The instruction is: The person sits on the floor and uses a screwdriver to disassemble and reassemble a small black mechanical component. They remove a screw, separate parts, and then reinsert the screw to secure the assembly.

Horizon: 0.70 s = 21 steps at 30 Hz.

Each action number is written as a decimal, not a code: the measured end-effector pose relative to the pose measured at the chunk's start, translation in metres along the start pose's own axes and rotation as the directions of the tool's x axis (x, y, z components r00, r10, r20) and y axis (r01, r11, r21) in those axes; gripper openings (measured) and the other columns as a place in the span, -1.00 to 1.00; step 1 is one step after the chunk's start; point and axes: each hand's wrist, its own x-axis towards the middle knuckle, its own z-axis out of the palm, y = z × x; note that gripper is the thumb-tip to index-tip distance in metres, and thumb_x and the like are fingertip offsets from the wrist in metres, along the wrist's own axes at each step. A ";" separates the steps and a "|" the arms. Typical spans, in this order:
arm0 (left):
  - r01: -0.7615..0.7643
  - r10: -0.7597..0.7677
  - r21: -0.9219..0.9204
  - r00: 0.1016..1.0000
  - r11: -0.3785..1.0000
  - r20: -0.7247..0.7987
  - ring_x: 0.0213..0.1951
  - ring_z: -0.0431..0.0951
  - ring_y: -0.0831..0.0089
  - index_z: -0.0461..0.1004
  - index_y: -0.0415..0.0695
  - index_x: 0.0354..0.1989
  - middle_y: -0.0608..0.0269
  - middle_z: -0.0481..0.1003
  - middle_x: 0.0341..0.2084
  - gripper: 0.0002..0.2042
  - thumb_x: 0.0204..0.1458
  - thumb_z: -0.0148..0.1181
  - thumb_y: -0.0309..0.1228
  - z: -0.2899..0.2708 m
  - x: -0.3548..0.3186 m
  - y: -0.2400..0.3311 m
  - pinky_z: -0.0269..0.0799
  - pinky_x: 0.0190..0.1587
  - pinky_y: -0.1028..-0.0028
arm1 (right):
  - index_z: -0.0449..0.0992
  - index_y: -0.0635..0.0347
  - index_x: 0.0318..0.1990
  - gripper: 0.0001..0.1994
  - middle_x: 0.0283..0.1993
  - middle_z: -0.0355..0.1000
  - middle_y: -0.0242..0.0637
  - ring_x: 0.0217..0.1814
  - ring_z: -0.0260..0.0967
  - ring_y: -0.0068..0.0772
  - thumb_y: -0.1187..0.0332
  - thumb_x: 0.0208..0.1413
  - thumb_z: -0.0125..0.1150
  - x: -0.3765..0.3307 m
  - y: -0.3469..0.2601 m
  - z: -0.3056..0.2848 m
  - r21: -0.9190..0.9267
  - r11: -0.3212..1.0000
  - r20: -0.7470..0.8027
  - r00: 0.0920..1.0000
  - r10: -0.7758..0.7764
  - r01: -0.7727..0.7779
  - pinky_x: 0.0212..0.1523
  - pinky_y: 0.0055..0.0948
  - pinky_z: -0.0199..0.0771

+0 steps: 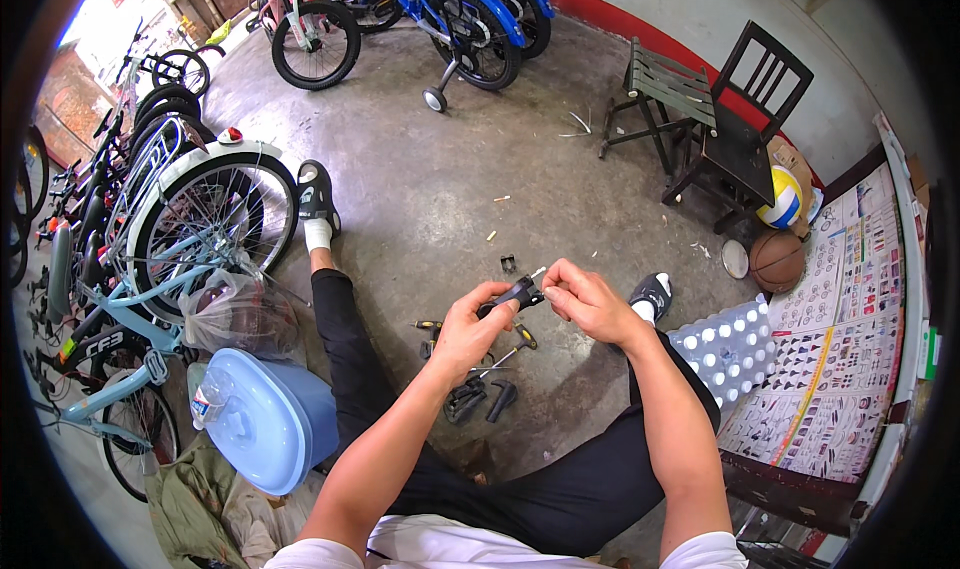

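Apparently adjusting black plastic part [516, 293]: gripping in left hand [472, 324], pinching at its end with right hand [592, 305]; calling for steadiness.

The one view looks out from the person's head, above the white shirt [450, 544], facing steeply down and forward over the concrete floor [430, 154]. Both forearms [400, 449] come in from the lower edge, with the left fingers [486, 293] and right fingers [562, 297] near the lens, just below the middle. It is a wide fisheye with a dark rounded rim: the printed sheets [840, 309] by the floor's right edge and the bicycles [145, 322] along its left edge bend outward. Well off, the far edge shows a curving red wall band [625, 24]; the far left corner reaches a bright opening [100, 39].
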 end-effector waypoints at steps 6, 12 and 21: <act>-0.012 0.012 0.033 1.000 0.999 -0.009 -0.49 0.31 0.74 0.59 -0.10 0.13 0.45 0.56 -0.46 -0.71 0.28 0.26 -0.31 0.001 -0.001 0.000 0.18 -0.43 0.60 | 0.38 0.23 -0.27 -0.66 -0.54 0.42 -0.24 -0.49 0.37 -0.32 0.14 0.48 0.06 0.003 -0.005 0.001 -0.111 0.993 0.010 0.999 0.035 -0.033 -0.40 -0.25 0.31; 0.044 -0.043 -0.024 0.999 0.999 0.011 -0.31 0.48 0.65 0.59 -0.17 0.09 0.42 0.55 -0.40 -0.70 0.27 0.28 -0.31 0.001 -0.003 0.002 0.35 -0.21 0.53 | 0.42 0.27 -0.27 -0.62 -0.54 0.43 -0.23 -0.49 0.38 -0.30 0.10 0.49 0.07 0.003 0.000 0.002 -0.139 0.988 -0.013 0.998 0.065 -0.066 -0.41 -0.23 0.31; 0.024 -0.024 -0.004 1.000 1.000 0.013 -0.32 0.48 0.65 0.60 -0.18 0.09 0.42 0.55 -0.42 -0.70 0.27 0.28 -0.30 0.004 -0.004 0.004 0.35 -0.20 0.52 | 0.41 0.23 -0.27 -0.63 -0.58 0.35 -0.36 -0.51 0.28 -0.51 0.09 0.47 0.12 0.002 -0.004 0.004 0.011 0.998 -0.012 0.998 0.069 -0.069 -0.44 -0.33 0.25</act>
